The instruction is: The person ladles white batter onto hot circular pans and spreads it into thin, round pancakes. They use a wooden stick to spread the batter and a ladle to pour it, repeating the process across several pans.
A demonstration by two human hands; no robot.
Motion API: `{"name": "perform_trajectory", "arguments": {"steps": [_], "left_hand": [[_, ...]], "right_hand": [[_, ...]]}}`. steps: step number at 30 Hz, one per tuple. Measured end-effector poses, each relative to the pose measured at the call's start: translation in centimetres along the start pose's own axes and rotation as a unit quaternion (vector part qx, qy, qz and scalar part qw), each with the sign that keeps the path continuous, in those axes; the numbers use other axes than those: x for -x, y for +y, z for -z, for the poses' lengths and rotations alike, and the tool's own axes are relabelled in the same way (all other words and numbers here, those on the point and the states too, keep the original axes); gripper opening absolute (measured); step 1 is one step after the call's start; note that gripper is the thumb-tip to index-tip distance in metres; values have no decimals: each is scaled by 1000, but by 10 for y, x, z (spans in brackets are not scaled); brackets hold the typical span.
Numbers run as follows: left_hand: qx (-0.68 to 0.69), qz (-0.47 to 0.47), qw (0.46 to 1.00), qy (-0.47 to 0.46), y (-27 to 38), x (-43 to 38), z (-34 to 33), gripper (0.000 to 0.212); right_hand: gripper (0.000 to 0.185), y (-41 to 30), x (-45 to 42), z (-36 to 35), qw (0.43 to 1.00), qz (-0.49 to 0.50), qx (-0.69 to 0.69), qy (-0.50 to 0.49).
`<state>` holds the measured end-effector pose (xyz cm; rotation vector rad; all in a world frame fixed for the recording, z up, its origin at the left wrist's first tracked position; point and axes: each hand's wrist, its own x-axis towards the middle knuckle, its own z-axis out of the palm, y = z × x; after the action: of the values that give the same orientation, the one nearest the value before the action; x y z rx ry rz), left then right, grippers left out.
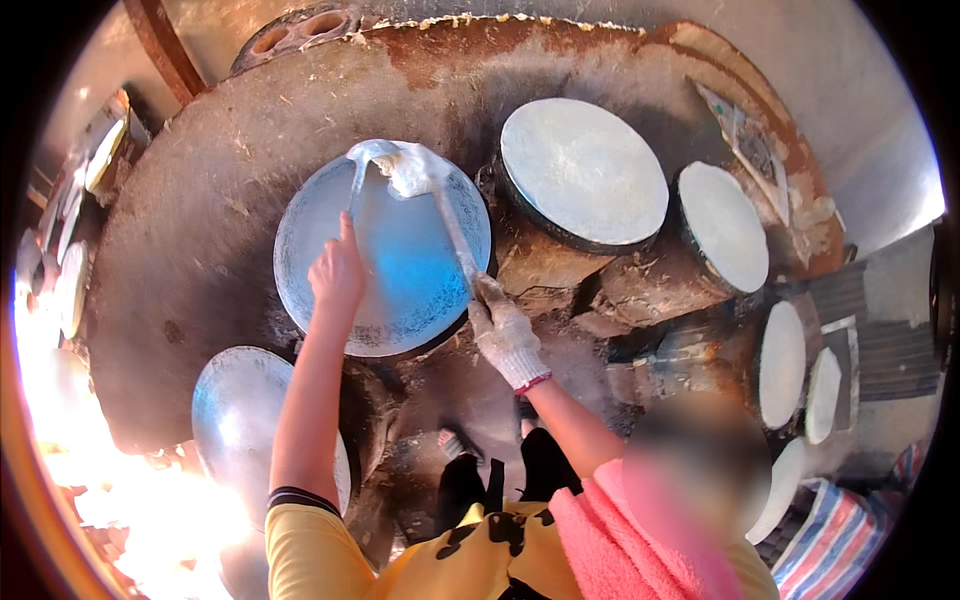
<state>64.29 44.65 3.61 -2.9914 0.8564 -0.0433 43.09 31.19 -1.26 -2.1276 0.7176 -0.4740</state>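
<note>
My bare left hand [336, 270] grips the handle of a metal ladle [360, 169], its index finger stretched along the handle. My right hand [504, 330], in a white knit work glove with a darkened finger area, holds a long-handled tool [454, 225] whose far end is hidden in a pale mass. That soft white mass [411, 171] lies at the far edge of a round, blue-grey metal griddle [397, 277], between the ladle's bowl and the tool. The rest of the griddle's surface below it is bare, with dark specks near the rim.
White-surfaced round griddles [585, 172] [724, 225] stand on clay-coloured bases to the right, with more discs [781, 365] beyond. Another metal griddle [240, 405] sits at lower left. A brown earthen surface [195, 247] curves behind. Bright glare fills the lower left. A striped bag [821, 536] lies lower right.
</note>
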Motion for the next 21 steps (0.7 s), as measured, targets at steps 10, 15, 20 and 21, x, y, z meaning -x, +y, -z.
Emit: {"name": "perform_trajectory", "arguments": {"steps": [10,15,20,21], "left_hand": [[150,157,976,21,-82,80,22,58],[241,216,944,61,-60,151,59,55],[215,176,960,25,-1,117,58,51],[216,167,962,16,7,106,58,50]], "right_hand": [[41,-38,-49,-3,979,-43,165,-113],[39,-57,-80,-26,944,28,233,-230],[42,-101,-66,-25,906,109,265,-311],[42,-86,-67,-17,917,108,262,-282]]}}
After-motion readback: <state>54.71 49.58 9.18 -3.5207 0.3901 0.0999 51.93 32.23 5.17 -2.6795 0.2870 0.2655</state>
